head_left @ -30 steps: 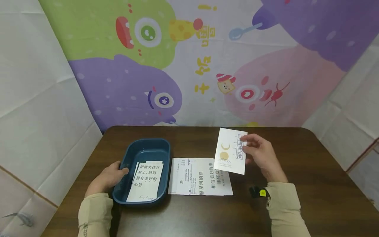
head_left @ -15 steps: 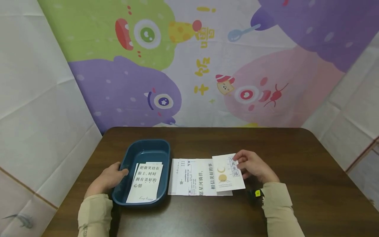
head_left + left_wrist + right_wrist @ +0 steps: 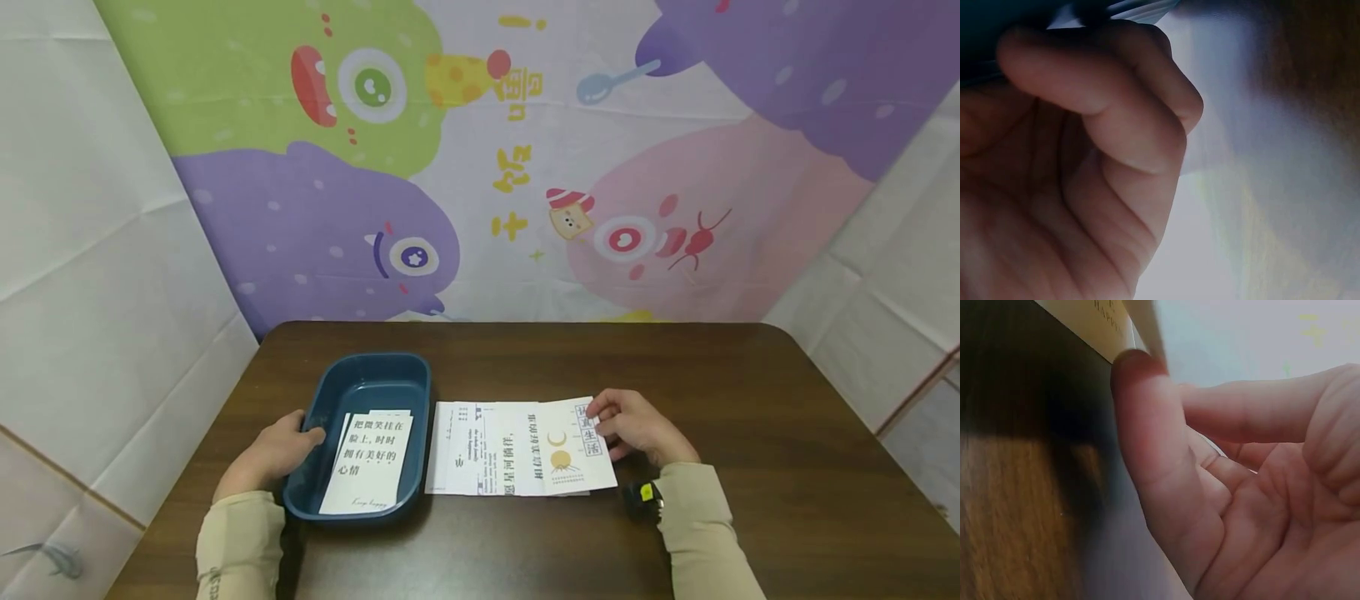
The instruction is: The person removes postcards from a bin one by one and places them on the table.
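My left hand (image 3: 273, 450) grips the left rim of a dark blue tray (image 3: 386, 387), thumb over the edge; close up in the left wrist view its fingers (image 3: 1141, 131) are curled. Inside the tray lies a small stack of white printed cards (image 3: 367, 483). With my right hand (image 3: 641, 429) I pinch the right edge of a white card (image 3: 573, 417) printed with a gold moon and disc. That card overlaps the right end of a row of white text cards (image 3: 453, 450), laid partly over one another beside the tray. Thumb and finger meet at its edge in the right wrist view.
A brown wooden table (image 3: 480, 550) carries everything. A cartoon-printed cloth (image 3: 480, 167) hangs behind its far edge, with pale panels at both sides. A black device with a yellow label (image 3: 643, 493) sits at my right wrist.
My right hand has brought the moon card down and slightly left, onto the right end of the card row, and straightened it. My left hand and the tray have stayed put.
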Action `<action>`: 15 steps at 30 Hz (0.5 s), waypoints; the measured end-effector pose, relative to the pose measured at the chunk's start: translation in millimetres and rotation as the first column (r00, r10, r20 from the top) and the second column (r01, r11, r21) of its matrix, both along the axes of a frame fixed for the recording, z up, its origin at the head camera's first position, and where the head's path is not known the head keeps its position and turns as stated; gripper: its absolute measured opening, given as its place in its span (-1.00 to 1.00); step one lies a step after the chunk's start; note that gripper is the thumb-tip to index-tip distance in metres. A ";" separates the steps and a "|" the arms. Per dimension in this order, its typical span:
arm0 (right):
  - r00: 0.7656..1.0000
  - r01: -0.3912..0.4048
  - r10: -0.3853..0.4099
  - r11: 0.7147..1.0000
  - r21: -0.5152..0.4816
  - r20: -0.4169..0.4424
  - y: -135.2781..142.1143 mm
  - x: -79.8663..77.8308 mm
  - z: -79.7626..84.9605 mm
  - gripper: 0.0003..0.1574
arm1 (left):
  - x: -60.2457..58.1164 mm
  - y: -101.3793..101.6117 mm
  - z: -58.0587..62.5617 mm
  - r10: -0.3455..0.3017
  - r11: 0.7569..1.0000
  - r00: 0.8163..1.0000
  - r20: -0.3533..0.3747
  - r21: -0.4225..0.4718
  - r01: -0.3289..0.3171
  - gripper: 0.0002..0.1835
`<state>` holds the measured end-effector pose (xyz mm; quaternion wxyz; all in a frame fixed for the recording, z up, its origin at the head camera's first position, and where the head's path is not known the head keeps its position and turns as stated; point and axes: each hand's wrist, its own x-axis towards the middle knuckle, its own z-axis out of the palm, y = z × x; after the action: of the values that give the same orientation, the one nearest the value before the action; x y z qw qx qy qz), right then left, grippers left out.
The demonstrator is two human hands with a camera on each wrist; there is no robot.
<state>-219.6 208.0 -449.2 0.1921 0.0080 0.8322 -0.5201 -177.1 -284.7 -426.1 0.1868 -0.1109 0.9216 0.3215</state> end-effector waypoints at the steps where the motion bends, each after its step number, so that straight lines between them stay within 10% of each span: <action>1: 1.000 0.002 -0.002 1.000 0.004 -0.001 -0.2 0.1 -0.3 -0.71 | 0.0 0.4 0.5 0.002 1.000 1.000 0.000 0.000 -0.002 -0.32; 15: 1.000 0.016 -0.016 0.995 0.103 -0.001 -1.3 2.1 2.3 -0.76 | -1.8 -0.9 -1.6 0.009 1.000 1.000 0.011 0.000 -0.009 -0.33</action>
<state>-217.5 206.7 -446.9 0.1872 0.0246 0.8578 -0.4780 -178.9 -285.6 -427.8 0.1906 -0.1167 0.9201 0.3216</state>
